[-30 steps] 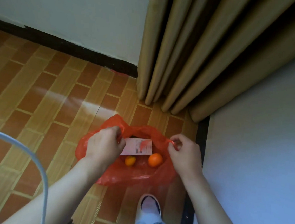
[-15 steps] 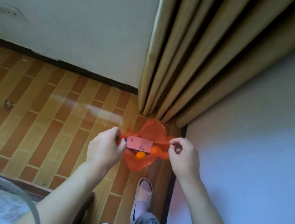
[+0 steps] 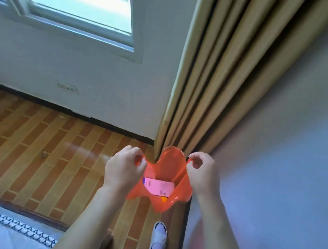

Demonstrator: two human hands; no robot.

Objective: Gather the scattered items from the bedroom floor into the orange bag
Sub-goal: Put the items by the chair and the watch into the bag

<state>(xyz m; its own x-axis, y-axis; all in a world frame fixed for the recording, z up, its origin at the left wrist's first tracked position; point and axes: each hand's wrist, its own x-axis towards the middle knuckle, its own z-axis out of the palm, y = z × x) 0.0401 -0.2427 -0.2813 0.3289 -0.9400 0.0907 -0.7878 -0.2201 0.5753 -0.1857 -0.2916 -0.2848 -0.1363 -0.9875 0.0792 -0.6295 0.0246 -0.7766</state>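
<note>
A: Dangling clear of the wooden floor (image 3: pixel 37 153), the thin translucent orange plastic bag (image 3: pixel 161 185) hangs between both hands, just above the white shoe (image 3: pixel 159 235).

B: Grips, please?

A: Left hand (image 3: pixel 124 171) has its fingers curled round the left handle loop; right hand (image 3: pixel 200 175) pinches the right loop. Mouth held wide. Inside lies a pink rectangular paper slip (image 3: pixel 158 186), and a small round orange fruit (image 3: pixel 164 199) peeks out beneath it.

B: Risks?

A: That film looks flimsy. My guess is a jerk could stretch or tear a loop, and if either pinch slips, the bag tips and the fruit rolls out.

B: Anything left behind?

A: Farther out on the floor sits a small brownish object (image 3: pixel 43 154), too blurred to name. Miss it and the gathering stays unfinished. Beyond, tan pleated curtains (image 3: pixel 212 79) nearly touch the bag's far rim and could snag it.
</note>
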